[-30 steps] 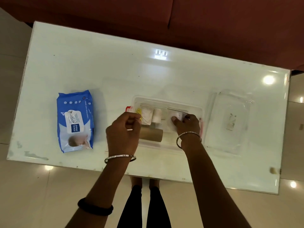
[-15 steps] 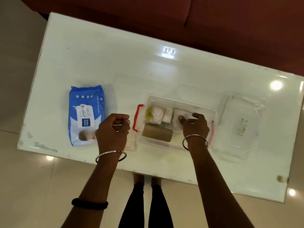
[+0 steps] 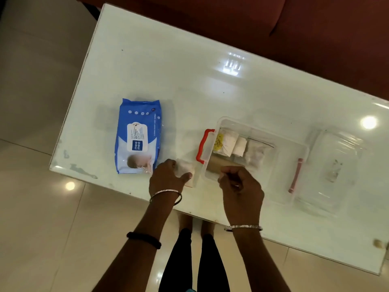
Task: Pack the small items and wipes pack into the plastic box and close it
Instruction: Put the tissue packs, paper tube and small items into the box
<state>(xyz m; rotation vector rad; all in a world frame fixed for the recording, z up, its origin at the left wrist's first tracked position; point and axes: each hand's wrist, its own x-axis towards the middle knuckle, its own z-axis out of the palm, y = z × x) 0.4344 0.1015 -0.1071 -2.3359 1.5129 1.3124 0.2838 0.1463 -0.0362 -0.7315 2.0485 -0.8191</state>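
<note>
On the white table, taken from the head view, the plastic box serves as my reference point. It stands open near the table's near edge, with a strip of bare tabletop between its near wall and that edge. Beyond the box, wide bare surface runs to the far edge. Left of the box, open room lies between its red handle and the wipes pack.

Count: one wipes pack, lying flat, well left of the box and outside it. One clear lid, lying just right of the box. One cardboard tube inside the box along its near wall. Three pale packets inside behind the tube: one with a yellow mark, one small white roll, one clear pouch. One further pale packet sits outside, just left of the box.

My left hand is palm down left of the box, near the wipes pack's near corner, fingers and thumb closed around that outside packet. My right hand hovers over the box's near left corner, fingers curled into a loose fist; I cannot tell whether it holds anything. Each wrist carries one bangle.
</note>
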